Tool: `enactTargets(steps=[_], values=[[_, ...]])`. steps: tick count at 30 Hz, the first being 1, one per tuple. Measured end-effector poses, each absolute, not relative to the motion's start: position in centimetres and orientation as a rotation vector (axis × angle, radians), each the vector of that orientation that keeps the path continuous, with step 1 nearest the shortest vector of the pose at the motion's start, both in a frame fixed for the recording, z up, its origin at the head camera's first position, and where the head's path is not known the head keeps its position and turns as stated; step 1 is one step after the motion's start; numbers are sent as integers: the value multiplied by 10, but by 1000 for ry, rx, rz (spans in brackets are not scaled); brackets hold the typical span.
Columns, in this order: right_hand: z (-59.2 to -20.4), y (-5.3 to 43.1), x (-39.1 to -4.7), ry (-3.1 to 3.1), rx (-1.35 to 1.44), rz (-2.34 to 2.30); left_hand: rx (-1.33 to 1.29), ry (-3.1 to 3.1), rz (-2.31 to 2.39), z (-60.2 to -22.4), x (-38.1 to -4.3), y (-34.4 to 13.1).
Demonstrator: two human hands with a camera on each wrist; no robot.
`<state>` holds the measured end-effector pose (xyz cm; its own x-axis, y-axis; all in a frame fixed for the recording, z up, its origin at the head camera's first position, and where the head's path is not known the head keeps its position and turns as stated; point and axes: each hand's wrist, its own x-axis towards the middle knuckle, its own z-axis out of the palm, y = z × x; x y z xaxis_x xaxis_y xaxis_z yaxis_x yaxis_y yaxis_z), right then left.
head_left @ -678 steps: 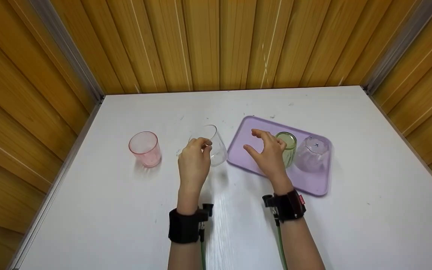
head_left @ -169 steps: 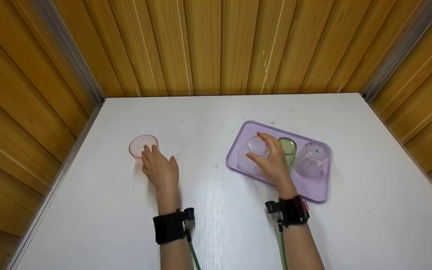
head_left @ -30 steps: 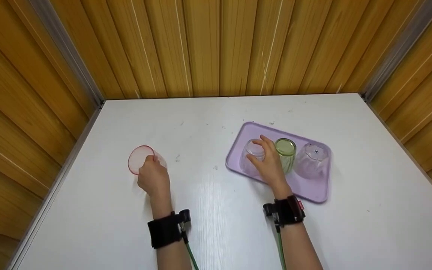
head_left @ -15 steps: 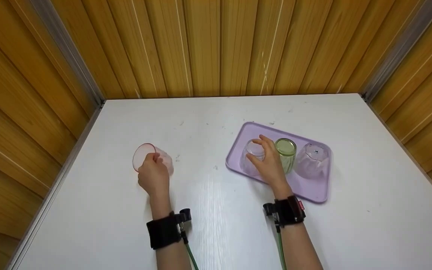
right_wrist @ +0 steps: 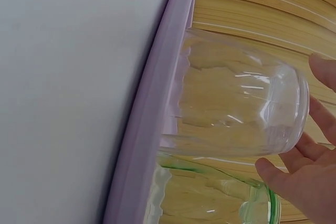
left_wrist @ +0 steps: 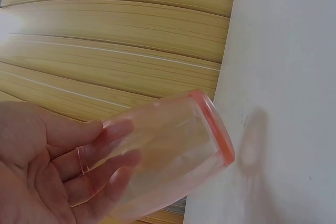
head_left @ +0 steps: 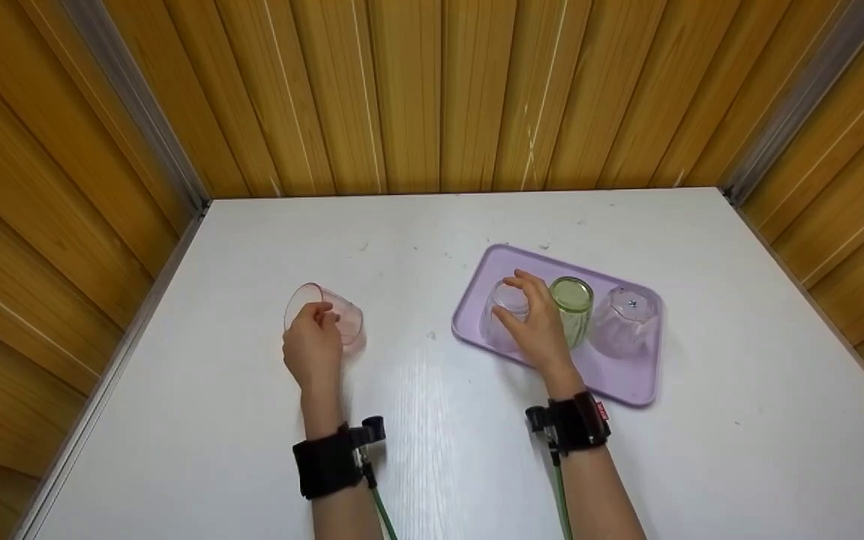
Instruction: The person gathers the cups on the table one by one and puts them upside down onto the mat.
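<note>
My left hand (head_left: 312, 349) pinches a pink glass (head_left: 347, 324) near its rim, with the thumb outside and other fingers inside. In the left wrist view the pink glass (left_wrist: 168, 145) is tilted, its base clear of the white tabletop. On the purple tray (head_left: 475, 300) a clear glass (right_wrist: 226, 98) stands upside down. My right hand (head_left: 543, 337) is spread loosely around its base; in the right wrist view the thumb (right_wrist: 321, 72) is apart from the glass, while other fingers lie close to its edge. Whether they touch is unclear.
Beside the clear glass, an upturned green glass (head_left: 572, 300) and another upturned clear glass (head_left: 622, 330) stand on the tray. The white table (head_left: 402, 450) is enclosed by wood-patterned walls (head_left: 439, 97). Green cables (head_left: 563, 487) run from the wrist cameras.
Long ago a clear glass stood off the tray; now it is upturned on it. Lately the pink glass, lifted, has shifted right and tipped further in my left hand. My right hand barely moved.
</note>
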<state>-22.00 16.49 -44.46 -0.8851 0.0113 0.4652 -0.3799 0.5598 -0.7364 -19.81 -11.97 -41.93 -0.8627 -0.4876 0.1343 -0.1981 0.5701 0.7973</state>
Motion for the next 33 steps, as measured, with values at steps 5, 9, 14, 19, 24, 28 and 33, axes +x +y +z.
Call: enactTargets(steps=[5, 9, 14, 19, 24, 28, 33], values=[[-443, 163, -220, -2348, 331, 1240, 551, -2471, -1217, -420, -199, -121], [-444, 161, -220, -2356, 342, 1233, 547, -2486, -1213, -420, -198, -121], [-443, 159, -219, -2355, 357, 1235, 551, -2495, -1214, -417, -198, -120], [-443, 156, -218, -2369, 342, 1226, 529, -2485, -1234, -414, -197, -119], [-443, 153, -219, -2397, 341, 1164, 502, -2486, -1266, -411, -195, -118], [-443, 152, -219, -2394, 355, 1146, 486, -2481, -1264, -410, -194, -117], [-442, 149, -218, -2385, 373, 1138, 464, -2467, -1279, -409, -193, -116]])
